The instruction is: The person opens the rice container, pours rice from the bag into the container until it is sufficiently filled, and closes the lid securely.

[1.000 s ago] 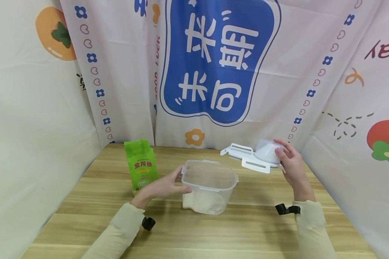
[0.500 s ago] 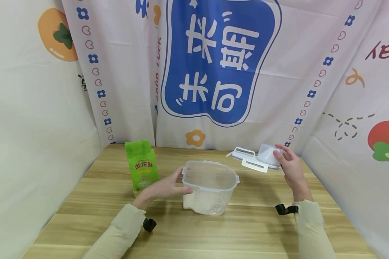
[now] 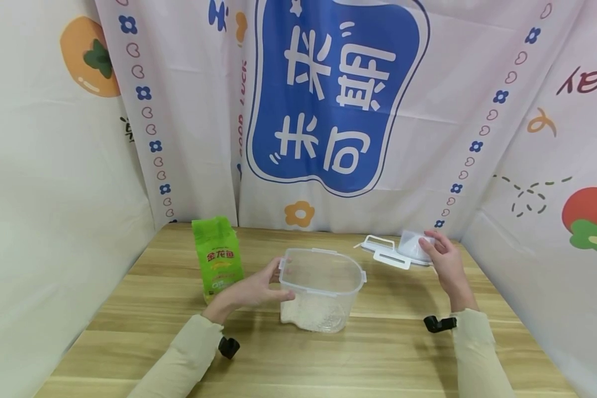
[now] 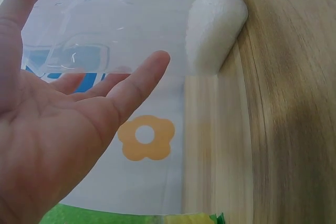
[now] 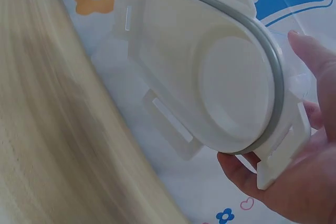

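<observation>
Head view showed, nearest, the person's two cream sleeves [image 3: 181, 354], a small black clip [image 3: 229, 347] at each wrist, above a light wood-grain desk [image 3: 298, 367]. The left hand [image 3: 258, 284] lay at the left end of a clear, lidless plastic container with a rounded right end [image 3: 323, 279]. Its thumb was along the near side and its other fingers around the far side, spread wide and fairly straight, touching rather than gripping. The container stood upright on the desk, near the middle, with white, grain-like contents [image 3: 310, 314] low inside it. Just beyond the left wrist, a bright green and yellow printed bag [image 3: 218, 254] stood upright, left of the container.

Over the desk's far right part, the right hand [image 3: 445, 260] held a white plastic lid with slotted side clasps [image 5: 207, 72], its fingers and thumb closed about the clear round cup [image 3: 410, 247] on top. The lid hung raised and well apart from the container, its grey-edged underside facing the right wrist camera.

Behind the desk hung a white printed curtain [image 3: 199, 138] with a large blue panel [image 3: 323, 110] and an orange flower [image 3: 299, 214].
</observation>
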The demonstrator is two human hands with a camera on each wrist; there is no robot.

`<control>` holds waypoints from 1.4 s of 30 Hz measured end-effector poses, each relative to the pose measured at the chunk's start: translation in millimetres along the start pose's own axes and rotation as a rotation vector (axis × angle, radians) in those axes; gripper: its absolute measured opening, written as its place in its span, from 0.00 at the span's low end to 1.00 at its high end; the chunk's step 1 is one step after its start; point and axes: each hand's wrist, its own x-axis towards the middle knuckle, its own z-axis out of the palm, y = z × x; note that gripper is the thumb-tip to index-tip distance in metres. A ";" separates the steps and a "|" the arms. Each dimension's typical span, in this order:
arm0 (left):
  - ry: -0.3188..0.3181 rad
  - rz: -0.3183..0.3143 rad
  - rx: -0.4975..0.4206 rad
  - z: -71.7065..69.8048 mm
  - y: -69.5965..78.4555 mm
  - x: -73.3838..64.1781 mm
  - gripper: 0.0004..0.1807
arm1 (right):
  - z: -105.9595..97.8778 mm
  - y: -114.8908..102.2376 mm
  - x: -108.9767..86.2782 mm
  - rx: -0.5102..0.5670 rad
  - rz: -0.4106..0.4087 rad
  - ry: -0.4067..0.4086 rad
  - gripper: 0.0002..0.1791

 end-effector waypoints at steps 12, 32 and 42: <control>0.000 0.014 0.001 -0.3 -1.1 -1.3 0.53 | -13.6 25.5 3.0 -0.039 -0.022 0.009 0.29; -0.007 0.027 -0.010 -1.6 -1.4 -3.1 0.51 | -43.3 54.5 1.3 -0.086 -0.129 -0.205 0.30; -0.021 0.022 -0.031 -0.3 -1.6 0.0 0.53 | -50.9 60.5 -2.1 -0.232 -0.105 -0.280 0.32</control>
